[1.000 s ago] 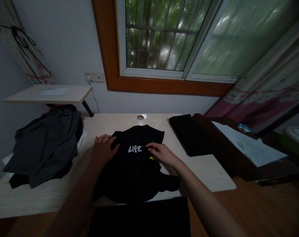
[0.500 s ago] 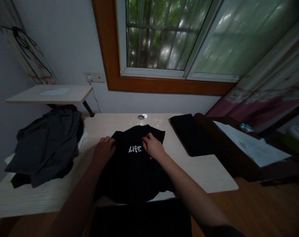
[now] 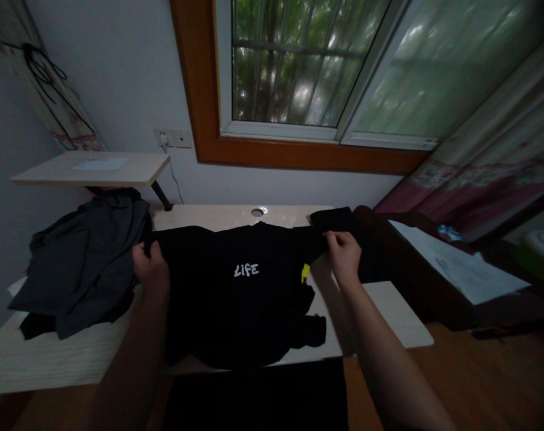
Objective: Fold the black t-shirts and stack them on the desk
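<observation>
A black T-shirt (image 3: 236,311) with white "Life" lettering lies spread across the pale table in front of me. My left hand (image 3: 151,263) is closed on its left sleeve, close to the pile of grey clothes. With thumb and fingers pinched, my right hand (image 3: 344,254) holds the end of the right sleeve out to the side. A small yellow tag (image 3: 305,273) shows at the shirt's right edge. Below it, a bunched black part of the cloth sticks out to the right. The lower edge of the shirt lies near the table's front edge.
Dark grey and black clothes (image 3: 87,257) are heaped at the left, beneath a small raised shelf (image 3: 92,167). Folded black cloth (image 3: 334,216) lies at the back right. Papers (image 3: 455,257) rest on a dark surface farther right. The table (image 3: 51,365) has a round hole near the wall.
Both hands have moved apart, left hand to the left and right hand to the right, pulling the sleeves outward. The shirt is now wider, and the yellow tag shows more fully.
</observation>
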A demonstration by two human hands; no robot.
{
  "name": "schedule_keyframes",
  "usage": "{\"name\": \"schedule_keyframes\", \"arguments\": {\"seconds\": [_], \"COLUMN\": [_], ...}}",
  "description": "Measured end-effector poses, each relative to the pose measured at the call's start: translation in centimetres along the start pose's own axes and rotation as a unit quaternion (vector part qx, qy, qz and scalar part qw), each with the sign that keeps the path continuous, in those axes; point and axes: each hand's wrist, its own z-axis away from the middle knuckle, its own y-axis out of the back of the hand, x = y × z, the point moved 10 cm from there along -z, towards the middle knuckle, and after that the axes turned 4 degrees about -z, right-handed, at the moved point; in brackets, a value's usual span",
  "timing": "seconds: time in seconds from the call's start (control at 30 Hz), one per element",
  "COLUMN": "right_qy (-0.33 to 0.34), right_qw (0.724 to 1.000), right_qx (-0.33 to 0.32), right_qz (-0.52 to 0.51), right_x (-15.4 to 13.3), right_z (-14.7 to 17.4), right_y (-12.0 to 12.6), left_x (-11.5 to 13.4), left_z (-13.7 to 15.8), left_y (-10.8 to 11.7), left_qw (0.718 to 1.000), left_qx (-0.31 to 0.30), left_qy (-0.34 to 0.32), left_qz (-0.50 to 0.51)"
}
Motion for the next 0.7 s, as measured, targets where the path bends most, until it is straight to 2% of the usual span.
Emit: {"name": "schedule_keyframes", "arguments": {"seconds": [0.1,0.2,0.33,0.4,0.47,0.6,0.63,0.7], "right_qy": [-0.006,-0.012,-0.036,-0.045,-0.024,0.090,0.121,0.174], "right_qw": [0.999,0.991,0.966,0.952,0.945,0.945,0.942,0.923], "right_qx": [-0.018,-0.066,-0.085,-0.099,-0.111,-0.168,-0.201,-0.282], "right_qz": [0.046,0.115,0.239,0.286,0.307,0.264,0.241,0.193], "right_x": [1.1,1.6,1.6,1.1,-0.1,-3.8,-4.6,-6.1], "right_z": [-0.6,-0.5,0.1,0.5,0.9,2.3,2.9,4.5], "right_y": [1.0,0.5,-0.1,-0.6,-1.4,-4.6,-5.8,-8.6], "left_x": [-1.6,-2.6,-2.4,-1.4,0.4,5.3,6.5,8.4], "left_z": [-0.7,-0.9,-0.5,-0.1,0.5,2.5,3.1,4.1], "left_y": [0.7,1.0,1.0,1.3,1.9,3.7,3.5,2.1], "left_qw": [0.998,0.995,0.992,0.989,0.984,0.972,0.967,0.954], "left_qx": [0.050,0.080,0.093,0.104,0.113,0.127,0.108,0.024], "left_qy": [0.017,0.030,0.025,-0.001,-0.044,-0.183,-0.223,-0.295], "left_qz": [0.033,0.054,0.086,0.110,0.129,0.080,0.062,0.038]}}
